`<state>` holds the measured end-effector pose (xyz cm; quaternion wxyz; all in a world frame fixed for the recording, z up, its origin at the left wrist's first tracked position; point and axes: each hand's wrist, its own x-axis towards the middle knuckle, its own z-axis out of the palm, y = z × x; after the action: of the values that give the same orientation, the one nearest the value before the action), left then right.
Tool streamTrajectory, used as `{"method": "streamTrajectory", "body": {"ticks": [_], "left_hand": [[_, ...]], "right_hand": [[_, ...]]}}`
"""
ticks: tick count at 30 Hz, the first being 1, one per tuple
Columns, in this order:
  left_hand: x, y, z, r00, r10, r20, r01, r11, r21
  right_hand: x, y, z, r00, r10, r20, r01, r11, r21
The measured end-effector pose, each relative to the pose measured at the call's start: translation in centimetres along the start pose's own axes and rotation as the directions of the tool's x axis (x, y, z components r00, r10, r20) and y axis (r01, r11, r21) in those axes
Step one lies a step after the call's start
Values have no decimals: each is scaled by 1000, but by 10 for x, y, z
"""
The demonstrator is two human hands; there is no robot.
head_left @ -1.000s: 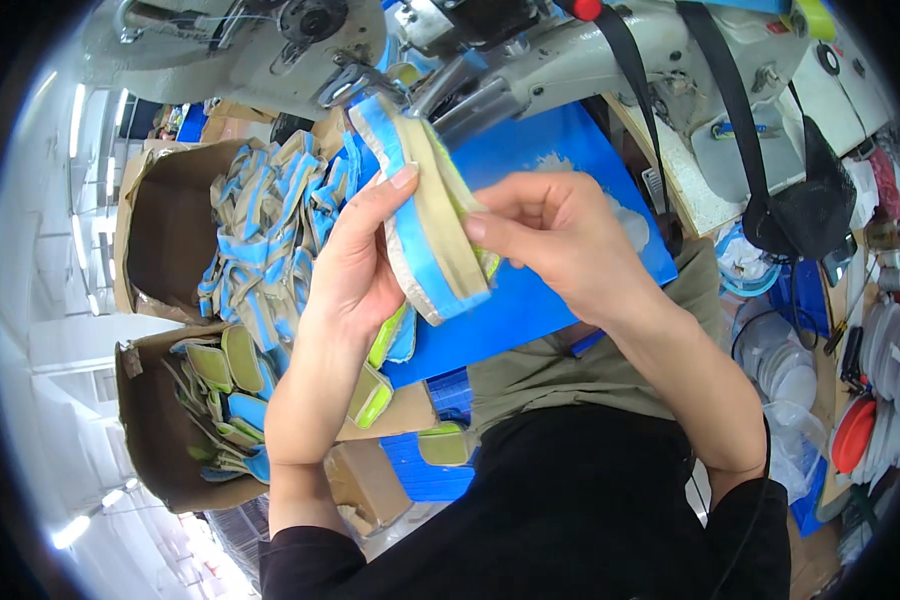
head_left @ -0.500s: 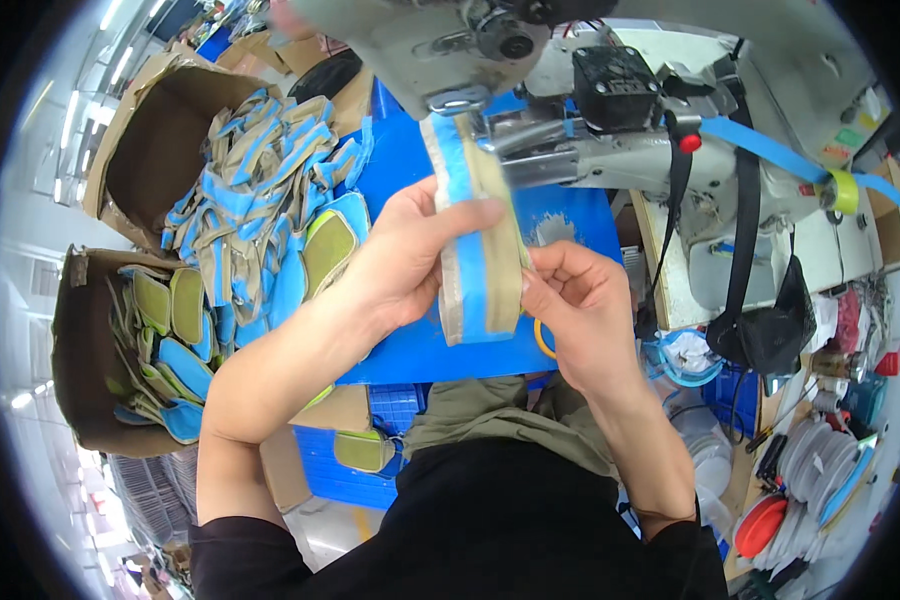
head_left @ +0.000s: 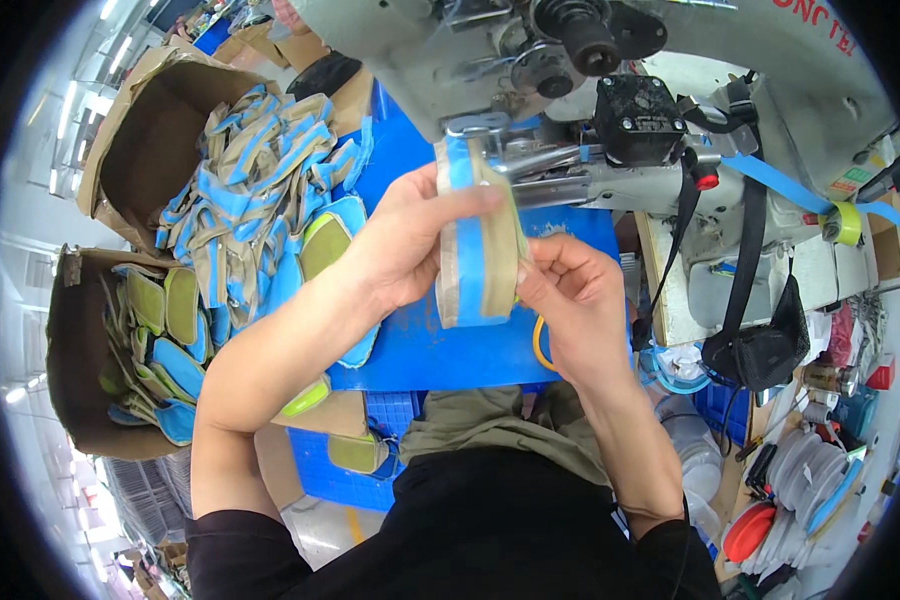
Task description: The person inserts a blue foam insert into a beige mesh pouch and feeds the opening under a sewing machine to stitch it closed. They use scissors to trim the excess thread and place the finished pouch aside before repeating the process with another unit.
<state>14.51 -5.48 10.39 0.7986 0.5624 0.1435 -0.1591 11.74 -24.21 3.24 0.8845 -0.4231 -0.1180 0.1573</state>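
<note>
Between my hands is a curved fabric strip (head_left: 473,270), khaki and beige with a blue band along it. Its far end reaches up to the presser foot area of the sewing machine (head_left: 475,127). My left hand (head_left: 410,235) grips the strip's left side, thumb lying across the front and fingers behind. At the strip's right edge, my right hand (head_left: 575,290) pinches the yellow-green border between thumb and fingers. Part of a yellow ring-shaped handle (head_left: 541,343) shows on the blue table (head_left: 420,360) beside my right hand.
A heap of blue and beige strips (head_left: 255,190) lies at the left, by an open cardboard box (head_left: 135,150). Another box (head_left: 70,340) holds green and blue fabric panels (head_left: 175,365). Blue tape (head_left: 770,175) feeds in from the right, near a black strap (head_left: 745,240).
The machine and table have shifted slightly in view. The strip's lower end sits a little higher and curls more. Both hands keep their hold.
</note>
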Motion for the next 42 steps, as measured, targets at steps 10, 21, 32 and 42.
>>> {"method": "streamTrajectory", "body": {"ticks": [10,21,32,42], "left_hand": [[5,4,4,998,57,3,-57,998,36],[-11,-4,3,997,70,11,-71,996,59],[10,10,-2,998,48,36,-52,992,113],[-19,-8,-3,979,201,28,-203,969,143]], "right_hand": [[6,-4,3,1000,16,-16,-16,999,-40],[20,0,-1,999,-29,-19,27,994,-104],[30,-6,4,997,-31,-67,21,989,-144],[24,-2,5,964,-245,-107,154,837,-525]]}}
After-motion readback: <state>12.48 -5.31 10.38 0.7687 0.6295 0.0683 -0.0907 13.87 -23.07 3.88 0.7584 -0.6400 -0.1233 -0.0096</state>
